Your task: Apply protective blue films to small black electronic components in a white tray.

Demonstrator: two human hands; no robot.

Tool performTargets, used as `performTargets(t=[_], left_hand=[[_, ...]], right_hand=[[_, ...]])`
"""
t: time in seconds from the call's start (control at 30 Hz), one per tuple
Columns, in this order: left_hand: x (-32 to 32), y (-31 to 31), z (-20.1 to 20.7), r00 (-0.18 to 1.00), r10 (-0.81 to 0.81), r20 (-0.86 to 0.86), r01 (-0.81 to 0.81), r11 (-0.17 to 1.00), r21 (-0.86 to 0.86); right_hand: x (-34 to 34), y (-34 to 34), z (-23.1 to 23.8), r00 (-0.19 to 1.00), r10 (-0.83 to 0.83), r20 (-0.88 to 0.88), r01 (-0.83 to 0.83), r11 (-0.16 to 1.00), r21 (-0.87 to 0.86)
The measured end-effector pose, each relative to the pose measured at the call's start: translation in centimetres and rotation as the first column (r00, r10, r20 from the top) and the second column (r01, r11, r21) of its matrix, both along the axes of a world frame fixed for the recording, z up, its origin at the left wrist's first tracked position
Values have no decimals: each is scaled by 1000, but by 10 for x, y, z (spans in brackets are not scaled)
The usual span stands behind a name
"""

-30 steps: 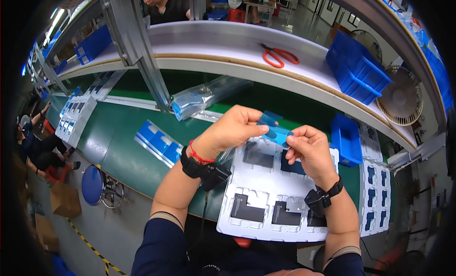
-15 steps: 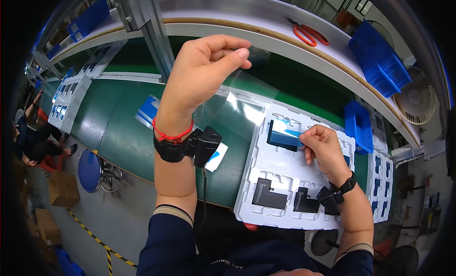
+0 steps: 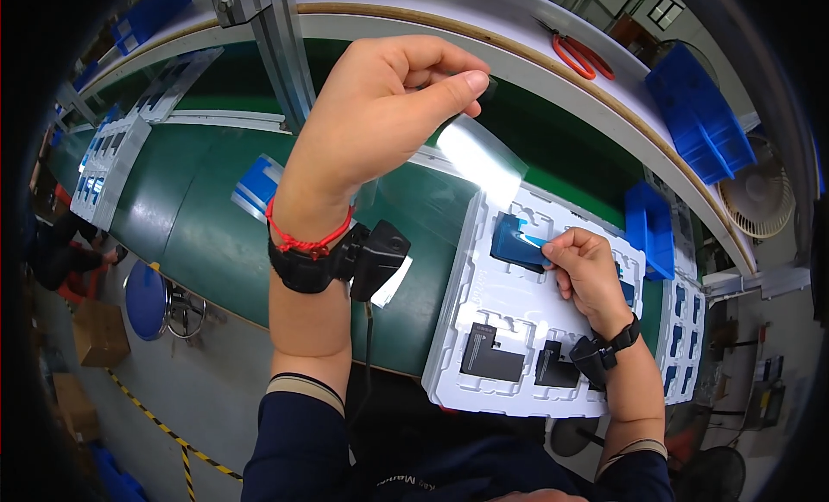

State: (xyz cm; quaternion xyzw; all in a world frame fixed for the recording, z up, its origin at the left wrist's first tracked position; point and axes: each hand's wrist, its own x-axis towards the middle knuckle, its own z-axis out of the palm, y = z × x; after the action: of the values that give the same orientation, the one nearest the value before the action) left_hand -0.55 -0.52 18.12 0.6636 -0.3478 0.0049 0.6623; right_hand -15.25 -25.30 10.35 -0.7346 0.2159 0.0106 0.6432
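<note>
My left hand (image 3: 393,113) is raised over the back of the green bench, thumb and fingers pinched together. A clear plastic film (image 3: 484,157) with a bright glare hangs below its fingertips; the pinch point itself is partly hidden. Over the white moulded tray (image 3: 505,308), my right hand (image 3: 589,265) pinches the edge of a blue film (image 3: 525,246). That film lies over a dark flat piece in the tray's upper left pocket. Flat black L-shaped batteries (image 3: 492,355) sit in the near pockets, one partly behind my right wrist.
A blue bin (image 3: 649,230) stands behind the tray. On the raised shelf are red-handled pliers (image 3: 580,55) and another blue bin (image 3: 699,113). More filled trays (image 3: 682,338) lie at right and far left (image 3: 112,170). A blue-and-white sheet (image 3: 259,187) rests on the bench.
My left hand has moved up and slightly right, and the clear film has shifted right. The blue film's glare has faded, while my right hand keeps its pinch. The view has turned slightly.
</note>
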Motion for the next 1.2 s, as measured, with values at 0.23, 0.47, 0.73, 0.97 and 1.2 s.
performTargets(t=[0.23, 0.47, 0.73, 0.97, 1.2], left_hand=[[1, -1, -2, 999, 7, 43, -8, 1000, 15], [1, -3, -1, 999, 12, 51, -13, 999, 36], [1, -4, -2, 999, 30, 28, -31, 998, 52], [2, -7, -4, 999, 28, 33, -30, 997, 71], [2, -10, -4, 1000, 8, 25, -10, 998, 62]], right_hand=[[-1, 2, 2, 1000, -6, 5, 6, 1000, -1], [-2, 2, 2, 1000, -13, 4, 13, 1000, -6], [-1, 8, 4, 1000, -3, 2, 3, 993, -118], [0, 10, 4, 1000, 16, -3, -17, 960, -279], [2, 9, -5, 999, 46, 10, -35, 869, -493]])
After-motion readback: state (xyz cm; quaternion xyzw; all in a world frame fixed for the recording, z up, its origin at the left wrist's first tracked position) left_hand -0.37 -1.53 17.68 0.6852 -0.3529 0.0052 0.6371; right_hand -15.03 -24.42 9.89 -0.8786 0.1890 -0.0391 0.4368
